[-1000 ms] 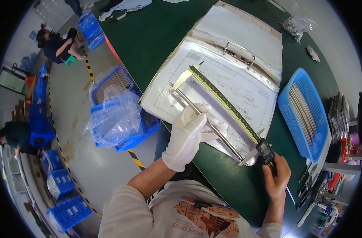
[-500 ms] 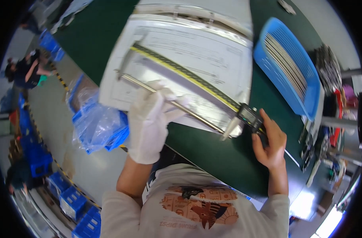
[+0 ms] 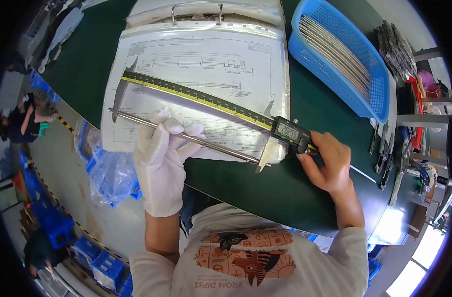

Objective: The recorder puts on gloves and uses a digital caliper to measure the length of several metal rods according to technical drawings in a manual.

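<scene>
In a white glove, my left hand (image 3: 159, 166) pinches a slim metal rod (image 3: 216, 147) near its middle. My bare right hand (image 3: 331, 162) grips the slider end of a long digital caliper (image 3: 196, 97) with a black and yellow scale and a small display. The rod lies slantwise between the caliper's jaws, its left end at the fixed jaw and its right end at the sliding jaw. Whether both jaws touch it I cannot tell. Under the tools lies a ring binder (image 3: 114, 59) opened to a technical drawing in a clear sleeve.
A blue plastic basket (image 3: 298, 42) of metal rods stands at the right on the green table (image 3: 236, 180). Knives and other hand tools (image 3: 384, 161) lie beyond it. At the left, clear plastic bags (image 3: 109, 173) cover blue bins. Other people (image 3: 25, 119) are farther left.
Both hands, the caliper and the rod have shifted left in the picture. The view has turned, so the binder and basket also appear farther left and higher. Both grips persist.
</scene>
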Tool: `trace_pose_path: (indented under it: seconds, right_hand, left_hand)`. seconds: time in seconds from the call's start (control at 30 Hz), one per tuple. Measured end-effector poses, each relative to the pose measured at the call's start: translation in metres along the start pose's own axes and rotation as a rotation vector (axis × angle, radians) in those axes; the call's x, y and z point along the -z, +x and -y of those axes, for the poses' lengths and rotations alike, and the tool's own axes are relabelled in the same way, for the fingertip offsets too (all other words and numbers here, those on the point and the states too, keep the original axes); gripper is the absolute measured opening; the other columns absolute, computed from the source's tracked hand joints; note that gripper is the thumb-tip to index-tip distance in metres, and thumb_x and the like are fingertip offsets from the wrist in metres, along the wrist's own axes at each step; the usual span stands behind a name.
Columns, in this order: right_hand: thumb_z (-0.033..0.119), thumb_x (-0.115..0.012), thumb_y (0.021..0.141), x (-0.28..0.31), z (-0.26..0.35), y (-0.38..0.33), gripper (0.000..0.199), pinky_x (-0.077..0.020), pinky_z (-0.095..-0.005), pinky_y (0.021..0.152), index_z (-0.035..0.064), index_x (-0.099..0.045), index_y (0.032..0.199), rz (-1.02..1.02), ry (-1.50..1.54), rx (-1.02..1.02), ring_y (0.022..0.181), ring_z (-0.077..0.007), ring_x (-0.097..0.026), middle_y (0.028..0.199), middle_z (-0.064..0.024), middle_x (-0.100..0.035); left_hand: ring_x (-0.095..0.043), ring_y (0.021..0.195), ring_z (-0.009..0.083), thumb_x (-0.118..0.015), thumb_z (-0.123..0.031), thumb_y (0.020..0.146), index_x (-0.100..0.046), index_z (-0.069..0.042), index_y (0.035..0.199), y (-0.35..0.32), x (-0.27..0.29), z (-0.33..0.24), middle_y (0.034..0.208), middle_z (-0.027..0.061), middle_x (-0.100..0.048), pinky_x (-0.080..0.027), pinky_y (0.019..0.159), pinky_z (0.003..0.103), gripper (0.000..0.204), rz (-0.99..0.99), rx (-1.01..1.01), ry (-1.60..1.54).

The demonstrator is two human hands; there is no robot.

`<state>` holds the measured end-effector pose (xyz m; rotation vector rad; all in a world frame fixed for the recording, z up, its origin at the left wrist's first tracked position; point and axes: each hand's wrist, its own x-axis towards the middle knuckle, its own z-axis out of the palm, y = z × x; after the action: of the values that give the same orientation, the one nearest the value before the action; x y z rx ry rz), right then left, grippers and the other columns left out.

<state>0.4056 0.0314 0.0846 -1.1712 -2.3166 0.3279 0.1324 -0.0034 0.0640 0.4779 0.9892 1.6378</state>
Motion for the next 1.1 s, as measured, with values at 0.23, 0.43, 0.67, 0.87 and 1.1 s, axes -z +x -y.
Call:
trace_pose_path:
  seconds: [0.23,0.43,0.67,0.87,1.1]
  right_hand:
    - [0.017,-0.074,0.068,-0.001,-0.002,0.001,0.029,-0.0396,-0.0302,0.042,0.0002,-0.060,0.087,-0.025,-0.029,-0.004,0.047,-0.0210,-0.051,0.061,-0.0069,-0.052]
    - [0.021,-0.075,0.066,0.000,-0.002,0.001,0.030,-0.0396,-0.0309,0.042,0.0015,-0.060,0.083,-0.034,-0.080,-0.017,0.047,-0.0226,-0.050,0.060,-0.0073,-0.051]
    - [0.026,-0.076,0.065,-0.003,-0.006,-0.003,0.031,-0.0409,-0.0315,0.041,0.0034,-0.061,0.081,-0.051,-0.084,-0.002,0.045,-0.0229,-0.052,0.061,-0.0070,-0.054]
    - [0.030,-0.074,0.067,-0.001,-0.005,-0.006,0.032,-0.0404,-0.0318,0.041,0.0044,-0.061,0.080,-0.042,-0.098,-0.029,0.045,-0.0234,-0.051,0.061,-0.0066,-0.053]
    - [0.030,-0.075,0.067,-0.002,-0.006,-0.006,0.032,-0.0408,-0.0317,0.042,0.0048,-0.061,0.081,-0.058,-0.082,-0.038,0.046,-0.0237,-0.052,0.063,-0.0064,-0.054]
  left_hand:
    - [-0.065,0.088,0.0259,-0.042,-0.011,0.095,-0.047,-0.001,0.112,0.000,-0.003,-0.001,0.088,0.0074,-0.055,-0.059,0.069,0.033,0.021,-0.007,-0.001,-0.014]
    - [-0.064,0.089,0.0275,-0.043,-0.010,0.094,-0.047,-0.001,0.113,-0.001,-0.003,-0.003,0.087,0.0083,-0.056,-0.058,0.073,0.036,0.021,-0.013,0.033,-0.032]
    - [-0.063,0.089,0.0293,-0.040,-0.012,0.095,-0.047,0.001,0.113,-0.002,-0.003,-0.010,0.091,0.0111,-0.057,-0.057,0.076,0.039,0.024,-0.038,0.058,-0.062]
    - [-0.062,0.093,0.0302,-0.039,-0.011,0.095,-0.046,0.003,0.115,0.000,-0.002,-0.011,0.093,0.0125,-0.056,-0.057,0.077,0.040,0.026,-0.023,0.086,-0.128]
    - [-0.061,0.094,0.0302,-0.039,-0.011,0.094,-0.045,0.003,0.117,0.000,0.000,-0.009,0.094,0.0127,-0.056,-0.057,0.077,0.040,0.027,-0.037,0.081,-0.127]
